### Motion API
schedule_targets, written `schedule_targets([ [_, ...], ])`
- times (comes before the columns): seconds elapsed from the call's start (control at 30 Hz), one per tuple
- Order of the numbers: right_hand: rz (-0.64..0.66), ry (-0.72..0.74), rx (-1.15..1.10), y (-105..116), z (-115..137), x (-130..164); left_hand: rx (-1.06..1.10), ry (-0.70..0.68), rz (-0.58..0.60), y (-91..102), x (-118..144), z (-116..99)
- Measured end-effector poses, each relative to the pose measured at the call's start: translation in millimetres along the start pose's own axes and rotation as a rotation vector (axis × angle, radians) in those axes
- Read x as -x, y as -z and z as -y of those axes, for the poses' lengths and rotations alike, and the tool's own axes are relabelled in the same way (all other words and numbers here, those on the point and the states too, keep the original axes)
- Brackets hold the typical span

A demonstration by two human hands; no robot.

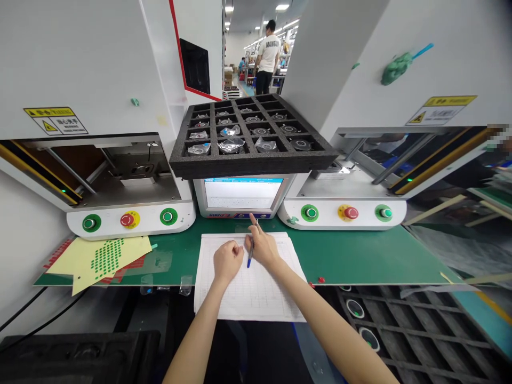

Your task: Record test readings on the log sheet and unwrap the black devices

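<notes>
Left hand: curled into a loose fist, resting on white printed paper form lying on green bench mat. Right hand: fingers pinching blue ballpoint pen, tip on form. Beyond: small white-framed touchscreen monitor.

The white shirt of a person standing far down the aisle reads "MAINTAIN" across the back. The frame under the small screen at the desk's back edge carries red and blue letters that look like "HIRA". Two yellow warning labels on the machine housings show print too small to read.
</notes>
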State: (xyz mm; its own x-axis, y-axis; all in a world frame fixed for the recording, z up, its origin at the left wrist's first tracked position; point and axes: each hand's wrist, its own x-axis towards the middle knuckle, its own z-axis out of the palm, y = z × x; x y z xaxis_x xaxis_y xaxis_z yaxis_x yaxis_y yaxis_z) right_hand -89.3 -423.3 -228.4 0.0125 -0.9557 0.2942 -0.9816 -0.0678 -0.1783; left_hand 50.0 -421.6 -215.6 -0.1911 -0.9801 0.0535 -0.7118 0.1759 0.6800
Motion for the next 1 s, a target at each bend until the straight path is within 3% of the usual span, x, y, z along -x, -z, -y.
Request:
schedule_targets([
  [0.2, -0.188, -0.164, -0.065, -10, -2, 1, 0.002, -0.001, -0.002, -1.5, 0, 2],
  [0.33, -0.233, -0.270, -0.054, -14, -2, 0, 0.006, 0.001, 0.000, -2.5, 0, 2],
  [0.7, -0.282, -0.278, -0.050, -4, -16, -16, 0.010, -0.001, 0.005, -2.9, -1, 3],
  [1.0, -0.196, -0.189, 0.057, 17, -23, -19, 0.015, -0.005, 0.005, -3.2, -1, 2],
])
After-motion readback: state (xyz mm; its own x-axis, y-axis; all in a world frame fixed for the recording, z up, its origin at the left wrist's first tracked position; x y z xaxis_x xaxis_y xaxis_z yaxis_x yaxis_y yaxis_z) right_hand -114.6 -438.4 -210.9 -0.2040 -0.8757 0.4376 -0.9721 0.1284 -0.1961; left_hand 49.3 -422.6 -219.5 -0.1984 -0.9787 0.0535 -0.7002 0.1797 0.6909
